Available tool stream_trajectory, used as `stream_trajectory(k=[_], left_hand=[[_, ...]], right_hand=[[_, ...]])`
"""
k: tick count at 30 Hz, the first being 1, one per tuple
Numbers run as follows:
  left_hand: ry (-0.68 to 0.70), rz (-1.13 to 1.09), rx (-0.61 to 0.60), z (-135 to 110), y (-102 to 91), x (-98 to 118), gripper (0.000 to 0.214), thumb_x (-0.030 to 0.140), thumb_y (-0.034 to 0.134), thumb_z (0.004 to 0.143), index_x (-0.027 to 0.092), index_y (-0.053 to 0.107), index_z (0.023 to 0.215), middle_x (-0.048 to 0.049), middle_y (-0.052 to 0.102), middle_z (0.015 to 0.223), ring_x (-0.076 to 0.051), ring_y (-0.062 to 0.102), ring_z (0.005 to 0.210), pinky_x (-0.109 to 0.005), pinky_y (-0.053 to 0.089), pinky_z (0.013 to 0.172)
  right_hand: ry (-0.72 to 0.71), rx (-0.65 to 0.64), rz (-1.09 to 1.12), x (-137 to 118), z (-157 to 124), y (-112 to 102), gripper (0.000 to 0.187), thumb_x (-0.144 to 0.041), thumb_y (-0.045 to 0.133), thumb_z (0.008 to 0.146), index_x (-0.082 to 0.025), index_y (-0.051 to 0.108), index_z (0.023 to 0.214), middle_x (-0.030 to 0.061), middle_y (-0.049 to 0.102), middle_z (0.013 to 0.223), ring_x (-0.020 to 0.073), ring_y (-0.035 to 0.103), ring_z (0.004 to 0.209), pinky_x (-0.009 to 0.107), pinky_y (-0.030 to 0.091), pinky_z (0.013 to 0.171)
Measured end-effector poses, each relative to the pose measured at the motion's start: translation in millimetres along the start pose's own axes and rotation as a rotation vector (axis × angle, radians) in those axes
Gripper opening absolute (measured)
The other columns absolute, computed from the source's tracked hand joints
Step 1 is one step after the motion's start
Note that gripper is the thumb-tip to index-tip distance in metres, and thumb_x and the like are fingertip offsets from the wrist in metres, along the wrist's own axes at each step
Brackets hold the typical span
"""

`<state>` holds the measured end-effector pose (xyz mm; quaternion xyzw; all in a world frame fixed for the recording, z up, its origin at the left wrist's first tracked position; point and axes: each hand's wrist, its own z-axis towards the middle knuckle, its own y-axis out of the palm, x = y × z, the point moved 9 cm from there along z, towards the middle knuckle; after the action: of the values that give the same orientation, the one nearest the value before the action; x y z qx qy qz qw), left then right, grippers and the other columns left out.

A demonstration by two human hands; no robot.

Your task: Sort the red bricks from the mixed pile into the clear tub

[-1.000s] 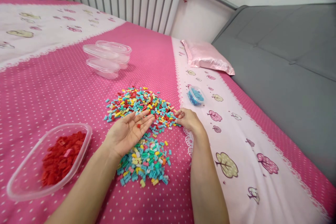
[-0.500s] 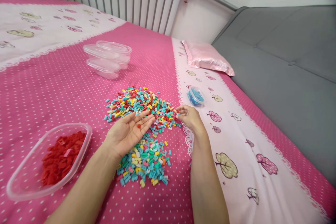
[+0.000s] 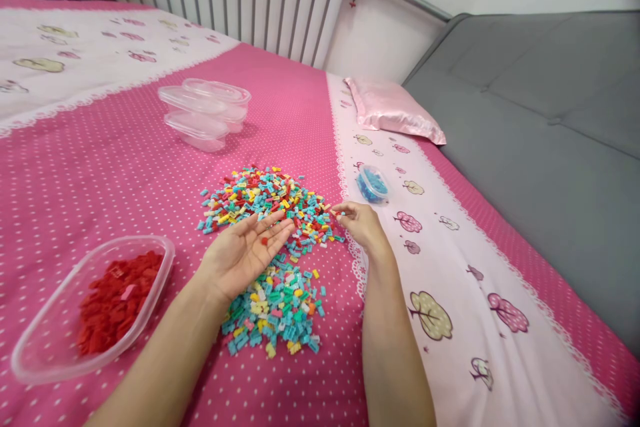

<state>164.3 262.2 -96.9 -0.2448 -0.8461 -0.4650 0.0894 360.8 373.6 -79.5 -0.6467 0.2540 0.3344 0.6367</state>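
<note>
Palm up and fingers stretched out, my left hand (image 3: 250,250) is open above the near side of a pile of small toy bricks (image 3: 270,193). One small red brick (image 3: 265,241) lies loose at the base of its fingers. At the right edge of that pile, my right hand (image 3: 356,219) is closed in a pinch. A small red brick (image 3: 336,213) shows at its fingertips, partly covered. Nearer to me lies a second pile of mostly blue, green and yellow bricks (image 3: 280,313), partly behind my left wrist.
A clear plastic tub (image 3: 167,267) with red bricks (image 3: 120,300) stands at the left. Beyond my right hand is a small tub (image 3: 384,196) of blue bricks. Stacked clear tubs (image 3: 200,123) and a pink pillow (image 3: 395,112) lie farther back on the bed.
My right hand has shifted very slightly, and its fingertips have drawn together, with a bit of red showing at them. The left hand stays in place.
</note>
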Motion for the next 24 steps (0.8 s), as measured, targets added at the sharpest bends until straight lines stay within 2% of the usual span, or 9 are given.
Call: stream_trajectory(k=[5, 11, 16, 18, 20, 24], left_hand=[[0.003, -0.003, 0.001, 0, 0.1, 0, 0.044, 0.021, 0.034, 0.092, 0.003, 0.042, 0.132, -0.0219, 0.062, 0.112, -0.024, 0.062, 0.107, -0.03, 0.057, 0.083], [0.004, -0.004, -0.006, 0, 0.7, 0, 0.043, 0.021, 0.034, 0.092, 0.0, 0.045, 0.128, -0.0216, 0.063, 0.109, -0.026, 0.061, 0.108, -0.031, 0.057, 0.083], [0.005, 0.001, 0.001, -1, 1.0, 1, 0.042, 0.021, 0.033, 0.093, 0.001, 0.045, 0.128, -0.0218, 0.062, 0.11, -0.025, 0.062, 0.108, -0.03, 0.057, 0.083], [0.004, -0.003, 0.002, -1, 0.8, 1, 0.042, 0.02, 0.033, 0.093, 0.001, 0.046, 0.127, -0.0217, 0.062, 0.11, -0.026, 0.062, 0.107, -0.03, 0.057, 0.082], [0.004, -0.009, -0.004, -1, 0.6, 2, 0.041, 0.02, 0.033, 0.093, 0.001, 0.047, 0.126, -0.0217, 0.063, 0.109, -0.026, 0.062, 0.106, -0.031, 0.057, 0.082], [0.002, -0.02, -0.008, 1, -0.7, 1, 0.041, 0.021, 0.034, 0.093, 0.0, 0.047, 0.126, -0.0216, 0.063, 0.107, -0.027, 0.063, 0.105, -0.032, 0.058, 0.081]], right_hand=[[0.001, 0.0, -0.024, 1, 0, 0, 0.019, -0.015, 0.056, 0.072, -0.019, 0.071, 0.082, 0.0017, 0.073, 0.085, 0.0149, 0.066, 0.078, 0.026, 0.049, 0.077], [0.014, 0.041, -0.057, 5, 1, -3, 0.036, -0.009, 0.055, 0.069, -0.02, 0.066, 0.102, 0.0027, 0.071, 0.091, 0.0151, 0.065, 0.084, 0.027, 0.049, 0.079], [0.045, 0.086, -0.152, 5, -2, -12, 0.052, -0.006, 0.056, 0.066, -0.023, 0.062, 0.116, 0.0053, 0.068, 0.111, 0.0172, 0.066, 0.091, 0.031, 0.048, 0.086], [0.045, 0.124, -0.173, 4, -2, -16, 0.049, -0.007, 0.056, 0.068, -0.023, 0.064, 0.113, 0.0052, 0.068, 0.111, 0.0173, 0.066, 0.089, 0.031, 0.047, 0.088], [0.034, 0.134, -0.13, 2, -1, -16, 0.041, -0.008, 0.055, 0.07, -0.021, 0.067, 0.107, 0.0046, 0.071, 0.102, 0.0158, 0.067, 0.084, 0.029, 0.048, 0.086], [0.007, 0.086, -0.083, -2, 1, -4, 0.026, -0.012, 0.056, 0.074, -0.019, 0.072, 0.095, 0.0029, 0.074, 0.085, 0.0142, 0.068, 0.079, 0.023, 0.05, 0.078]])
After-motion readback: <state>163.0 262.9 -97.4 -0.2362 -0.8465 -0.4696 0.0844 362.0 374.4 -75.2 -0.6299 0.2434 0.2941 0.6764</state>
